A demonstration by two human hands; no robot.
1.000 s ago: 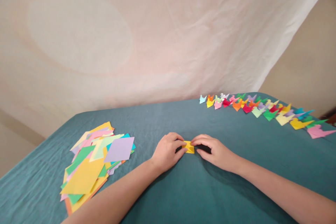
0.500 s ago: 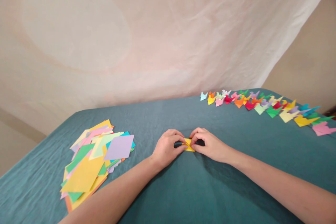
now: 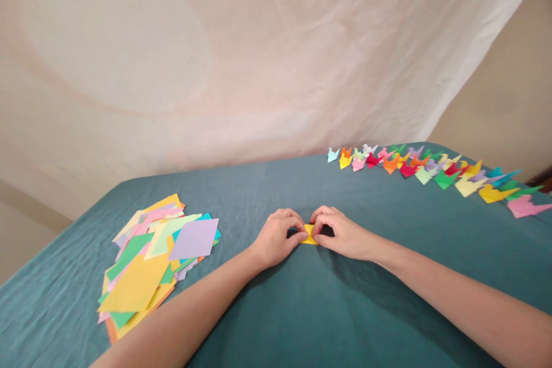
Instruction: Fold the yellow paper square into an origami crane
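A small piece of folded yellow paper (image 3: 309, 234) lies between my hands on the dark green tablecloth. From its left side my left hand (image 3: 279, 237) pinches it between thumb and fingers. My right hand (image 3: 338, 233) grips the opposite side the same way, thumb at the near edge. Fingertips cover both ends of the paper, so only its middle shows and the exact fold is hard to make out.
On the left a loose pile of coloured paper squares (image 3: 135, 284) spreads over the cloth, a lilac sheet (image 3: 194, 239) on top. Several folded paper birds (image 3: 470, 185) stand in rows along the back right. A pale cloth backdrop (image 3: 267, 57) hangs behind the table.
The left thumb and fingers have closed in over the yellow paper, leaving less of it visible. Both hands stay at its ends. The whole view has shifted slightly.
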